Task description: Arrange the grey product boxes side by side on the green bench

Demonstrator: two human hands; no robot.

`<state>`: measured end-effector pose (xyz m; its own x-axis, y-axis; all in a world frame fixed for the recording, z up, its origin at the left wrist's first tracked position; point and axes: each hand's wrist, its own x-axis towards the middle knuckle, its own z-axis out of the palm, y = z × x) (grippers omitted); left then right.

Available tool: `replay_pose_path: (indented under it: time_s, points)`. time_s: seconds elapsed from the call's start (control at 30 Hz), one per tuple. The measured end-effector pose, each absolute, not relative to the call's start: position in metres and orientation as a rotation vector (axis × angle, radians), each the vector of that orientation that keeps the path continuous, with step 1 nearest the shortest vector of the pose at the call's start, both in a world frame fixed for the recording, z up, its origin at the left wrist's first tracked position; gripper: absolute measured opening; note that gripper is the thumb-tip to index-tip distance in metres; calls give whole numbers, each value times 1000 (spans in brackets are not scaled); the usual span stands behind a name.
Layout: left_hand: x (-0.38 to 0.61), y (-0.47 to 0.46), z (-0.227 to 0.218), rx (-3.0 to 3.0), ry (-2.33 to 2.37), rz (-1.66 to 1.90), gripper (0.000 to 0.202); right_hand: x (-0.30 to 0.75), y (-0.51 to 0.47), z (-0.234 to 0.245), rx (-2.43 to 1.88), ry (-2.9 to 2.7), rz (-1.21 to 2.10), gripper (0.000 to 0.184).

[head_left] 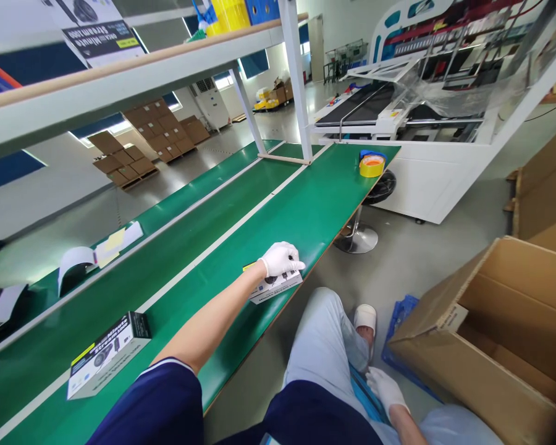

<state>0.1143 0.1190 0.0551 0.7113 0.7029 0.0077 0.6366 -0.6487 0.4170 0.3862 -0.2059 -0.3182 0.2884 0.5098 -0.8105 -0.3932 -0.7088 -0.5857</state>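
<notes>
My left hand point(282, 259), in a white glove, reaches forward over the green bench and is closed on a small camera box point(280, 287). The hand covers most of the box's top; a printed white side faces me. My right hand point(385, 388), also gloved in white, hangs low beside my thigh with its fingers loosely stretched, and I see nothing in it. Beside it runs a blue strip point(365, 392) between my legs, possibly a seat edge. A second camera box point(109, 353), black and white, lies on the bench to the left.
A large open cardboard box point(449, 346) stands at my right, with blue plastic point(401, 315) beside it. Yellow tape point(371, 165) lies at the bench's far end, above a black stool point(359, 238). A shelf point(167, 62) spans overhead; papers point(115, 244) lie across the belt point(167, 272).
</notes>
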Motion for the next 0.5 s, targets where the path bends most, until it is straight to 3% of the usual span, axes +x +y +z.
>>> replay_pose_path:
  time_s: [0.27,0.5]
  points:
    - [107,108,74,2352,1181,540,33,390,-215,-294,-1817,-77,1522,55]
    - [14,53,68,2335,1467,565,60,387,-206,-263,-1862,-169,1497,65]
